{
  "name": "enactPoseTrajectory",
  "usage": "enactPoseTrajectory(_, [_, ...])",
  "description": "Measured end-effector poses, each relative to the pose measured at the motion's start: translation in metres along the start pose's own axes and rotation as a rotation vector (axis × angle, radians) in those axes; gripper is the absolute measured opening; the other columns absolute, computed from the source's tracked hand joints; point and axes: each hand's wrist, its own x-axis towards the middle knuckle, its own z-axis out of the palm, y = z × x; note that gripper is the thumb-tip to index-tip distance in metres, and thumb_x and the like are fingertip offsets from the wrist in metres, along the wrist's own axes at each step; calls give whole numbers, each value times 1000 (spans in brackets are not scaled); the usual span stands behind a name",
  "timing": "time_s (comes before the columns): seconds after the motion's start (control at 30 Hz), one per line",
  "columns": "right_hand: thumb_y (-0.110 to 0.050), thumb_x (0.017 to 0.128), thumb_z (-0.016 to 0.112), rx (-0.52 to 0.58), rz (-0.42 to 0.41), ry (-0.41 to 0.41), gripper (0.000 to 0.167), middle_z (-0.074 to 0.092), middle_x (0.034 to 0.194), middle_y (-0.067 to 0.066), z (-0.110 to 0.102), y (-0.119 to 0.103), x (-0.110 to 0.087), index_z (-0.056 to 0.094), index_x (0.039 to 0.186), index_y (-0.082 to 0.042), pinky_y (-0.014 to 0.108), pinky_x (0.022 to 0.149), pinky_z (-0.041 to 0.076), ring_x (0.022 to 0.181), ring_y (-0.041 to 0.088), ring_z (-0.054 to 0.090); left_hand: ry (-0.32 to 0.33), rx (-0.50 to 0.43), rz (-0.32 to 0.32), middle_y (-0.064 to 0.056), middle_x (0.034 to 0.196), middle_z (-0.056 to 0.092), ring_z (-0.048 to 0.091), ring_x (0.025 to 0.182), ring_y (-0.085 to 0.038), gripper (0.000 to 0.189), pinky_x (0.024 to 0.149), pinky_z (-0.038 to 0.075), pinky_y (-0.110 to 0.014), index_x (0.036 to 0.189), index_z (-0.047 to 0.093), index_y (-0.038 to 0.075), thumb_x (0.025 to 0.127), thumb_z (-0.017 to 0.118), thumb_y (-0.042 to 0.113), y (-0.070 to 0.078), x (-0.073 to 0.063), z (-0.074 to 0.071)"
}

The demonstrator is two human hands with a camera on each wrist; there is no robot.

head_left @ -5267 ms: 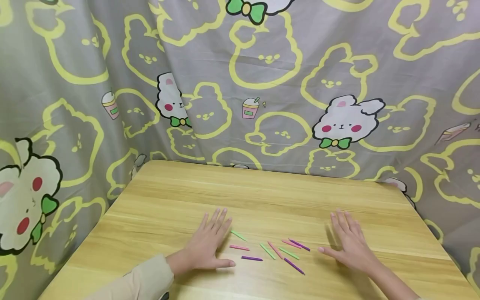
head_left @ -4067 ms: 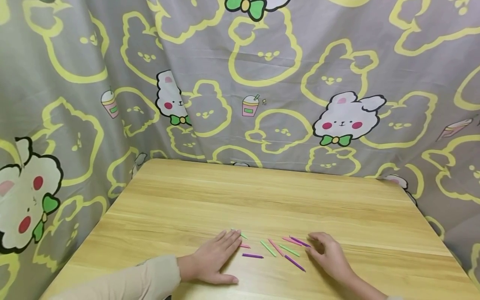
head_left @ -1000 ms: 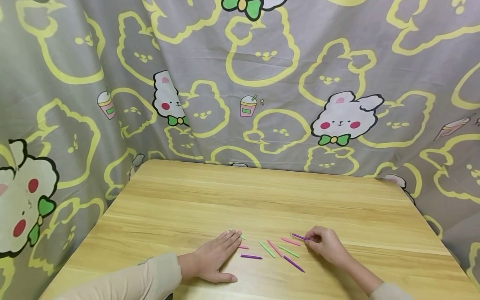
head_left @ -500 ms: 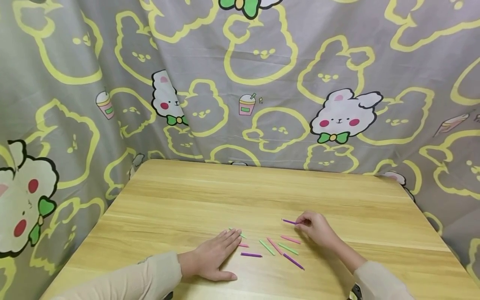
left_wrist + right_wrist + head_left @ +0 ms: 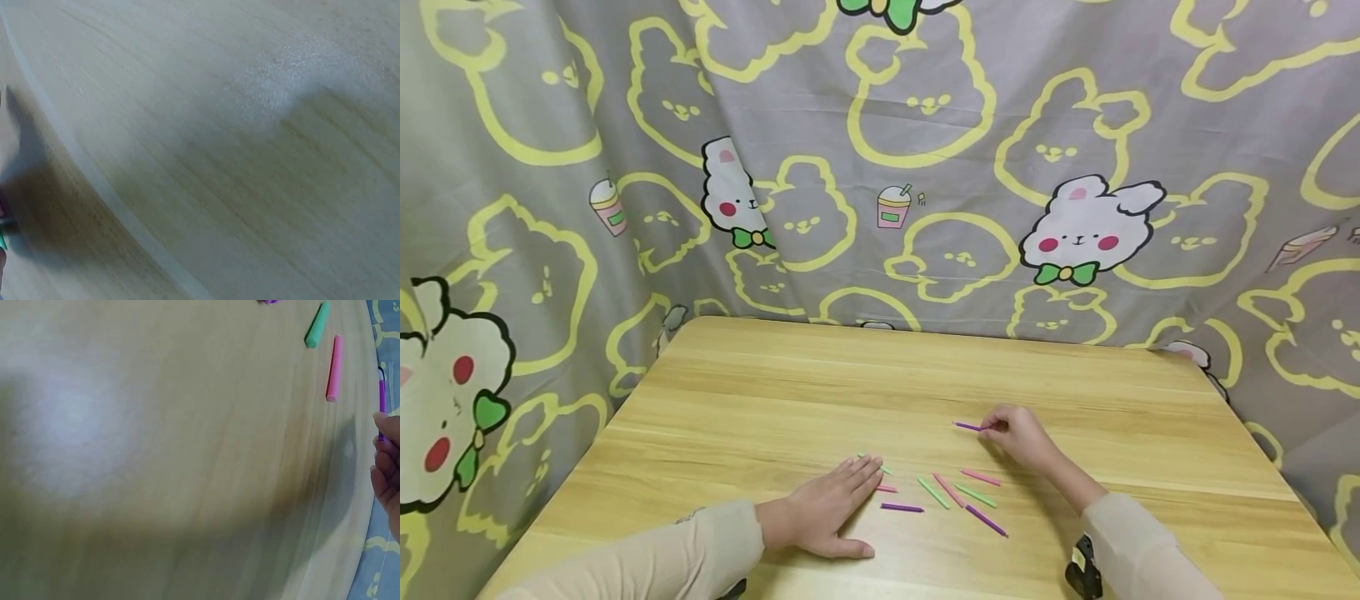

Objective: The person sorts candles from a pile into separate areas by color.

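Observation:
My right hand [image 5: 1018, 435] pinches one end of a thin purple candle [image 5: 967, 426] between thumb and fingers. In the right wrist view that purple candle [image 5: 382, 397] has a thin wick at its far tip. My left hand [image 5: 829, 508] lies flat on the table, fingers straight, partly hiding a green candle [image 5: 887, 470] and a pink candle [image 5: 887, 489]. Just right of it lies a purple candle [image 5: 902, 507]. Between the hands are green candles [image 5: 933, 492] [image 5: 976, 496], pink candles [image 5: 948, 490] [image 5: 981, 477] and another purple candle [image 5: 987, 521].
The wooden table [image 5: 790, 375] has rounded far corners. A grey curtain [image 5: 820, 108] with yellow outlines and white cartoon animals hangs behind and on both sides. A dark device [image 5: 1083, 568] is strapped beneath the right sleeve [image 5: 1142, 542].
My right hand has picked the purple candle from beside the pink one and carried it away from me and to the left. My left hand has flattened over two candles and stayed there.

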Motion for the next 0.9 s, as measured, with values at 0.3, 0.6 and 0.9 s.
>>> enactPoseTrajectory(0.3, [-4,76,73,-29,-25,7,5,63,71,3,8,9,13,69,74,0,17,56,45,64,3,50,13,-15,14,-20,151,24,28,139,-32,91,113,28,-39,143,28,-3,88,29,69,-2,0,0])
enactPoseTrajectory(0.6, [-5,78,72,-83,-39,-8,5,64,74,2,8,15,14,71,77,-1,18,58,45,67,7,53,32,-12,24,-20,150,27,30,138,-32,89,112,30,-40,142,30,-3,89,32,67,0,2,-1])
enactPoseTrajectory(0.9, [-9,79,71,-81,-35,-31,9,63,74,1,7,13,15,70,79,0,18,57,42,67,5,49,-2,-28,12,-20,152,24,26,140,-32,90,113,29,-41,143,27,-3,88,29,69,-1,1,-1])
